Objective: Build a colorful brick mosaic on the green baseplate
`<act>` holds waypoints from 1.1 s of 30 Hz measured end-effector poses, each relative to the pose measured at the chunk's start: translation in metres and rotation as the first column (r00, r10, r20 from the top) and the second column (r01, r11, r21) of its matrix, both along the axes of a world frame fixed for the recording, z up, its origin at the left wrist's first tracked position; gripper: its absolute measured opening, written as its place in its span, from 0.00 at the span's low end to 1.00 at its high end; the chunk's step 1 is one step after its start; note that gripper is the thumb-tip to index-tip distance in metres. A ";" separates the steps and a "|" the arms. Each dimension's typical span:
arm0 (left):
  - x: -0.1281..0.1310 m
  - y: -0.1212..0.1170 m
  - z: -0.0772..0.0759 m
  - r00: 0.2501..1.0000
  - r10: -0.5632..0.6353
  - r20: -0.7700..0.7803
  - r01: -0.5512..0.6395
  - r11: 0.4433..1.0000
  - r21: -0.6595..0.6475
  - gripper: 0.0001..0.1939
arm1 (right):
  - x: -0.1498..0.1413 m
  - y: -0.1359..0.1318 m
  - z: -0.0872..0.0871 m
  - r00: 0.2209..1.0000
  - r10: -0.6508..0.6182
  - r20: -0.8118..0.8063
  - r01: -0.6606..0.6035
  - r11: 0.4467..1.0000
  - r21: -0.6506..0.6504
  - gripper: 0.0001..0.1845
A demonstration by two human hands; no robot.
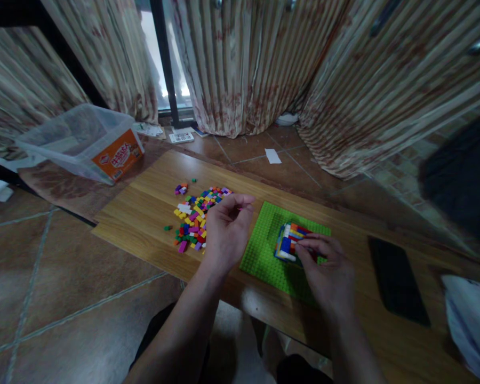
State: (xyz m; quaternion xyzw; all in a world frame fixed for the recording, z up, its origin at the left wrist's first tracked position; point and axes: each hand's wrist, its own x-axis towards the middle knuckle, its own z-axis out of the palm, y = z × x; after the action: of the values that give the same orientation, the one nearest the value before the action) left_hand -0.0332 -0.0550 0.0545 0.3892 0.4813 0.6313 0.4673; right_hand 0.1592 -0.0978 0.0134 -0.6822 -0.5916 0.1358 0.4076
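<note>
A bright green studded baseplate [260, 240] lies on the wooden table. On it stands a small block built from toy bricks [287, 246] in white, blue, red, orange and yellow. My right hand [331, 266] touches this build from the right, thumb and fingertips pinched at a red brick on its top. Between the loose toy bricks [200, 213] and the baseplate, my left hand [230, 229] hovers with its fingers curled together. A bit of magenta, seemingly a small brick, shows between its thumb and fingers. The hand hides part of the brick pile.
A clear plastic bin [80, 144] with an orange label stands beyond the table's left end. To the right of the baseplate lies a dark flat slab [398, 280], near a whitish bag [470, 320]. Papers [272, 156] lie on the tiled floor before the curtains [244, 69].
</note>
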 end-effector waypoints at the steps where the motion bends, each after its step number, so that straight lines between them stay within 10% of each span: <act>1: 0.000 0.000 0.000 1.000 0.004 -0.002 -0.004 1.000 -0.004 0.04 | 0.000 0.000 0.000 1.000 -0.002 -0.003 0.002 1.000 0.000 0.11; 33: -0.003 0.000 0.001 1.000 -0.001 -0.012 0.000 1.000 -0.014 0.04 | -0.001 0.004 0.001 1.000 -0.001 0.009 0.001 1.000 -0.026 0.12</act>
State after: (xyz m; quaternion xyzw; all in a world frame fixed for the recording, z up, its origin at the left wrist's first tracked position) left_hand -0.0358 -0.0547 0.0556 0.3897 0.4883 0.6255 0.4674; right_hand 0.1583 -0.0939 0.0139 -0.6884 -0.5913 0.1400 0.3960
